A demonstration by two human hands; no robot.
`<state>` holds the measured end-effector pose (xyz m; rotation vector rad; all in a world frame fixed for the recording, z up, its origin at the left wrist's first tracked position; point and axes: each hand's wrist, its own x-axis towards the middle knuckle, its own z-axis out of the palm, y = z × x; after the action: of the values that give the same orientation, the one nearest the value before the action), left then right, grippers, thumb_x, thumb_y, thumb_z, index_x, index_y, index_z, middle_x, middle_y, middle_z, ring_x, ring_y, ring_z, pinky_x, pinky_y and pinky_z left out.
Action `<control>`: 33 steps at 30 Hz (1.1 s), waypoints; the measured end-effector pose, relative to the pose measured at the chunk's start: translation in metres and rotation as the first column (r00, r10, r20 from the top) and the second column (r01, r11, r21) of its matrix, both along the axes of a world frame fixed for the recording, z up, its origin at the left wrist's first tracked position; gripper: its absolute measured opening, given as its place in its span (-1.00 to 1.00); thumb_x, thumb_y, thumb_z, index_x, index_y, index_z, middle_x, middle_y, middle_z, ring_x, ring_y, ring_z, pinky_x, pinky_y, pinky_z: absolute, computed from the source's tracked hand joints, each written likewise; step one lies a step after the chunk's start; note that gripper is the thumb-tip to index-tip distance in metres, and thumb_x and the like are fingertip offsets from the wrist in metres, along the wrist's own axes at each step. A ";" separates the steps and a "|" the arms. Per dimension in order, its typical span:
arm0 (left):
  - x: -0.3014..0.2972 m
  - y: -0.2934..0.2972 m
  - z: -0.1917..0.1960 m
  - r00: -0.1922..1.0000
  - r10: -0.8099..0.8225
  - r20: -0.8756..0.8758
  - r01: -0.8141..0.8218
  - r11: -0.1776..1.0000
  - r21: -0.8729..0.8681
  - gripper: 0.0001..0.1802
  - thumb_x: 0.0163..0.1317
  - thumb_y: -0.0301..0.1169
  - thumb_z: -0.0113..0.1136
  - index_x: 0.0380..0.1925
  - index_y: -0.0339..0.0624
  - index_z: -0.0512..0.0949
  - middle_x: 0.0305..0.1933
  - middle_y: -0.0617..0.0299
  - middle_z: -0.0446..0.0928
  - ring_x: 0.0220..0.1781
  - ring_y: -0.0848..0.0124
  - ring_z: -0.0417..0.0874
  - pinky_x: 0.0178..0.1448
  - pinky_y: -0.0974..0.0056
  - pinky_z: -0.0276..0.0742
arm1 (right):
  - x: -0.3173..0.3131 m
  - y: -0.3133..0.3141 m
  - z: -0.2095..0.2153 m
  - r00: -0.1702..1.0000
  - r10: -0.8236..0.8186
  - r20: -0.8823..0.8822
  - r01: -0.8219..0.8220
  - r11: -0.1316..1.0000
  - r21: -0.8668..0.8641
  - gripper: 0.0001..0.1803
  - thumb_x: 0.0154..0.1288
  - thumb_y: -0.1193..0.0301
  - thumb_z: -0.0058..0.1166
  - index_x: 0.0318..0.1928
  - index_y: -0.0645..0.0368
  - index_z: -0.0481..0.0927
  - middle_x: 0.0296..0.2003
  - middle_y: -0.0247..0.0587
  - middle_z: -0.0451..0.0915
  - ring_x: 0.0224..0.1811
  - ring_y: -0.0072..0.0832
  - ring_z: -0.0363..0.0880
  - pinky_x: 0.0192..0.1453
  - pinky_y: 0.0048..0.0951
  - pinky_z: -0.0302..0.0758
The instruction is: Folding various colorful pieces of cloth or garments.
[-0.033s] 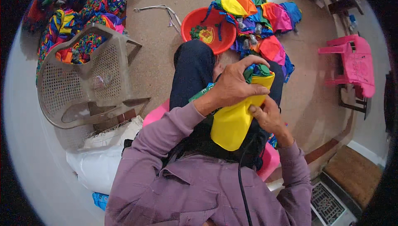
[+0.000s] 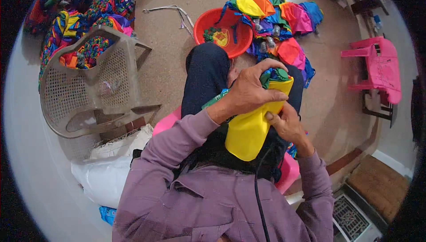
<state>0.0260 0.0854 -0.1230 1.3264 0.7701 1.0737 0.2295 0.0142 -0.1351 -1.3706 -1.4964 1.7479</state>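
Over my lap, both hands hold a folded umbrella (image 2: 246, 134) with yellow cloth outermost and blue and green cloth showing near its top. A ridged green cap (image 2: 281, 74) sits at its upper end. My left hand (image 2: 250, 89) wraps over the upper part, its fingers curled round by the cap and its thumb lying across the yellow cloth. Lower down, my right hand (image 2: 287, 124) grips the right side, thumb pressed on the cloth; its other fingers are mostly hidden behind. The yellow cloth hangs loose toward my belly.
Beyond my knees stands a red basin (image 2: 200, 23) holding small green pieces. Beside it lies a heap of multicoloured umbrellas (image 2: 290, 51). A grey plastic chair (image 2: 95, 91) and a colourful pile (image 2: 111, 2) are left; a pink stool (image 2: 384, 69) is right. A black cable (image 2: 258, 197) hangs down my front.
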 end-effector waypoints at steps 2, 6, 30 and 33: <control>0.001 -0.001 0.000 1.000 -0.016 0.027 0.017 0.999 -0.044 -0.44 0.09 -0.40 0.61 0.10 -0.13 0.58 0.03 0.30 0.60 0.08 0.50 0.61 0.22 0.31 0.52 | 0.000 0.004 0.005 0.998 0.041 0.056 -0.042 0.999 0.015 -0.39 0.52 0.01 0.13 0.28 0.26 0.48 0.04 -0.30 0.63 0.07 -0.51 0.57 0.17 -0.39 0.52; 0.000 0.000 -0.001 0.997 -0.043 0.065 0.051 0.991 -0.122 -0.44 0.09 -0.42 0.61 0.10 -0.13 0.58 0.01 0.31 0.59 0.08 0.50 0.61 0.21 0.32 0.52 | 0.009 0.017 0.014 0.977 0.153 0.147 -0.157 0.987 0.017 -0.46 0.51 0.06 0.15 0.21 0.28 0.53 -0.07 -0.32 0.66 -0.03 -0.52 0.60 0.08 -0.40 0.55; 0.000 -0.001 0.002 0.998 -0.057 -0.032 0.056 0.998 -0.012 -0.43 -0.03 -0.28 0.62 -0.02 -0.22 0.61 -0.18 0.10 0.70 -0.13 0.37 0.71 0.02 0.21 0.60 | -0.019 0.113 0.141 0.585 0.232 0.777 -0.739 0.547 0.394 -0.78 0.30 0.43 0.24 -0.17 0.21 0.49 -0.31 0.06 0.53 -0.21 0.17 0.55 -0.20 0.05 0.43; -0.001 0.000 0.003 0.998 -0.065 -0.016 0.065 0.998 -0.014 -0.44 -0.03 -0.27 0.62 -0.03 -0.21 0.61 -0.22 0.10 0.71 -0.15 0.36 0.72 0.00 0.19 0.60 | -0.017 0.113 0.137 0.549 0.253 0.796 -0.765 0.536 0.357 -0.79 0.32 0.41 0.22 -0.20 0.22 0.46 -0.32 0.07 0.52 -0.22 0.16 0.54 -0.22 0.05 0.40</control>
<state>0.0254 0.0856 -0.1205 1.3417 0.7401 1.0054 0.2122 0.1274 0.0020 -1.1778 -2.8982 0.6696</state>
